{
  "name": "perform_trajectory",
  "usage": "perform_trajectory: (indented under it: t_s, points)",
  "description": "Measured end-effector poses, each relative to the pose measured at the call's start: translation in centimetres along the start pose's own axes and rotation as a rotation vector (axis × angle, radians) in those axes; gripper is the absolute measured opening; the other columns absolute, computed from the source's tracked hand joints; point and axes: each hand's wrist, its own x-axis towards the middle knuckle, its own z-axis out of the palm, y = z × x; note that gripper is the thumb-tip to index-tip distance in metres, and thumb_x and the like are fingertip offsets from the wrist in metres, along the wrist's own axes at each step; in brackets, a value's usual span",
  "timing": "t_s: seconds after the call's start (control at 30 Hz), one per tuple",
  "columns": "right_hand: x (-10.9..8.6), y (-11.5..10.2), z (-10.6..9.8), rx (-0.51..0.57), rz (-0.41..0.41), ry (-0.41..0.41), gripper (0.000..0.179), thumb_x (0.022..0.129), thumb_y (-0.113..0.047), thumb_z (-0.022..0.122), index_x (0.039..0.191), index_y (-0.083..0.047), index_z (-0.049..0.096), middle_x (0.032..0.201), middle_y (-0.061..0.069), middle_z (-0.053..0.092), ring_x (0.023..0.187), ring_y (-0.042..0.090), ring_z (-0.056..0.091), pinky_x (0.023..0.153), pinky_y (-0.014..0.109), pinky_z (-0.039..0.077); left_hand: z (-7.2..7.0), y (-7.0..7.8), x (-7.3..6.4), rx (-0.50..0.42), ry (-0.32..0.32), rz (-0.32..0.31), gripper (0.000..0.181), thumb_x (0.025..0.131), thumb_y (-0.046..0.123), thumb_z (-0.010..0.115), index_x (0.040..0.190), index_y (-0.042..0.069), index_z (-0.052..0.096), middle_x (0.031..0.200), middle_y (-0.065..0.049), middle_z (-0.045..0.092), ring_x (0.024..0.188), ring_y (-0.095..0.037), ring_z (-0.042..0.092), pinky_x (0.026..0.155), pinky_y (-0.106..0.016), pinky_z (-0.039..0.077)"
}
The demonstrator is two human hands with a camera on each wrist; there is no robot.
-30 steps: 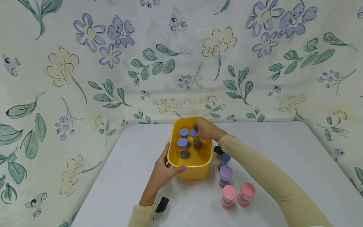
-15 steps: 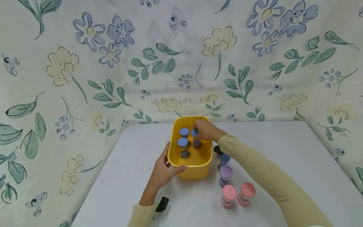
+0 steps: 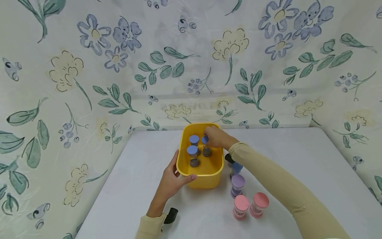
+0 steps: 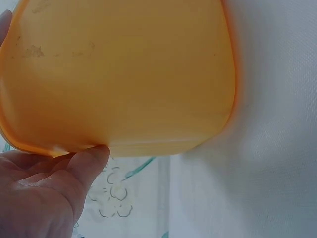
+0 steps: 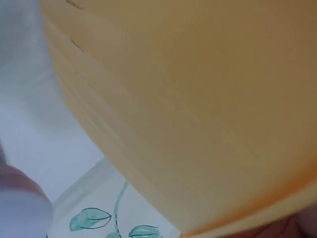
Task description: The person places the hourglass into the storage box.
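Note:
A yellow plastic bin stands on the table. My left hand grips its near left corner, thumb over the front rim and fingers along the left side. In the left wrist view those fingers press the wall of the bin. My right hand reaches inside over the right rim and holds a blue-capped sand timer by its top. Two more blue-capped sand timers, one farther back and one nearer, stand upright at its left. In the right wrist view the bin's wall hides the held timer.
Right of the bin, a blue sand timer stands partly behind the right sleeve. Nearer are a purple sand timer, a pink one and a redder pink one. A flowered cloth hangs behind the white table.
The held sand timer's base shifts very slightly left inside the bin. Both hands, the bin and the other timers stay where they were.

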Motion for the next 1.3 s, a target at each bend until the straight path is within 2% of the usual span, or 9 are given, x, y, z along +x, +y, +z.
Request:
perform_trajectory:
  t_s: [0.1, 0.17, 0.23, 0.33, 0.53, 0.8, 1.0, 1.3]
  points:
    - [0.0, 0.3, -0.3, 0.023, -0.025, 0.01, 0.016, 0.089, -0.008, 0.08, 0.102, -0.001, 0.074, 0.082, 0.003, 0.064, 0.076, 0.016, 0.051, 0.07, 0.026, 0.044, 0.0, 0.0, 0.0, 0.006, 0.001, -0.002, 0.113, 0.085, 0.034, 0.087, 0.168, 0.016, 0.012, 0.174, -0.005, 0.023, 0.153, -0.036, 0.04, 0.119, -0.05, 0.042]
    - [-0.2, 0.5, -0.7, 0.065, -0.021, 0.015, 0.024, 0.091, -0.007, 0.076, 0.113, 0.003, 0.074, 0.095, 0.008, 0.072, 0.087, 0.019, 0.063, 0.08, 0.025, 0.053, 0.0, 0.1, 0.0, 0.008, 0.002, -0.001, 0.113, 0.085, 0.034, 0.087, 0.168, 0.017, 0.012, 0.174, -0.005, 0.023, 0.153, -0.036, 0.04, 0.119, -0.05, 0.042]
    - [-0.4, 0.7, -1.3, 0.115, -0.009, 0.023, 0.034, 0.092, -0.006, 0.073, 0.125, 0.004, 0.07, 0.112, 0.013, 0.074, 0.104, 0.025, 0.069, 0.096, 0.03, 0.06, 0.0, 0.1, 0.1, 0.011, 0.004, 0.0, 0.112, 0.085, 0.034, 0.087, 0.168, 0.017, 0.013, 0.174, -0.005, 0.023, 0.153, -0.036, 0.04, 0.119, -0.05, 0.042]
    - [-1.2, 1.0, -2.3, 0.195, -0.001, 0.06, 0.05, 0.093, -0.008, 0.072, 0.14, 0.004, 0.061, 0.14, 0.02, 0.066, 0.13, 0.034, 0.064, 0.112, 0.045, 0.055, 0.0, 0.1, 0.1, 0.013, 0.005, 0.0, 0.112, 0.085, 0.034, 0.087, 0.168, 0.017, 0.013, 0.174, -0.005, 0.023, 0.153, -0.036, 0.04, 0.119, -0.05, 0.042]
    - [-3.8, 2.0, -3.5, 0.292, -0.065, 0.158, 0.044, 0.093, -0.01, 0.074, 0.133, 0.004, 0.066, 0.133, 0.02, 0.069, 0.119, 0.035, 0.068, 0.104, 0.045, 0.059, 0.1, 0.1, 0.1, 0.012, 0.004, 0.003, 0.113, 0.084, 0.035, 0.087, 0.168, 0.017, 0.013, 0.174, -0.005, 0.023, 0.153, -0.036, 0.04, 0.119, -0.05, 0.042]
    - [-7.7, 4.1, -4.7, 0.408, -0.075, 0.233, 0.04, 0.093, -0.01, 0.075, 0.13, 0.002, 0.068, 0.129, 0.019, 0.071, 0.116, 0.034, 0.069, 0.106, 0.049, 0.058, 0.1, 0.1, 0.1, 0.011, 0.005, 0.014, 0.112, 0.085, 0.031, 0.087, 0.168, 0.016, 0.013, 0.174, -0.005, 0.023, 0.153, -0.037, 0.041, 0.119, -0.051, 0.042]
    - [-10.3, 5.8, -4.3, 0.466, -0.06, 0.24, 0.037, 0.093, -0.013, 0.076, 0.127, -0.003, 0.07, 0.126, 0.016, 0.072, 0.113, 0.03, 0.07, 0.102, 0.045, 0.06, 0.1, 0.1, 0.1, 0.006, 0.003, 0.011, 0.111, 0.085, 0.028, 0.087, 0.168, 0.016, 0.012, 0.174, -0.005, 0.023, 0.152, -0.037, 0.041, 0.12, -0.052, 0.041]
    - [-13.6, 7.9, -2.8, 0.507, -0.101, 0.251, 0.039, 0.093, -0.014, 0.078, 0.127, 0.001, 0.069, 0.123, 0.02, 0.072, 0.112, 0.032, 0.071, 0.097, 0.035, 0.063, 0.2, 0.0, 0.0, -0.004, 0.007, 0.006, 0.112, 0.085, 0.03, 0.087, 0.168, 0.018, 0.013, 0.174, -0.005, 0.023, 0.152, -0.037, 0.041, 0.12, -0.052, 0.042]
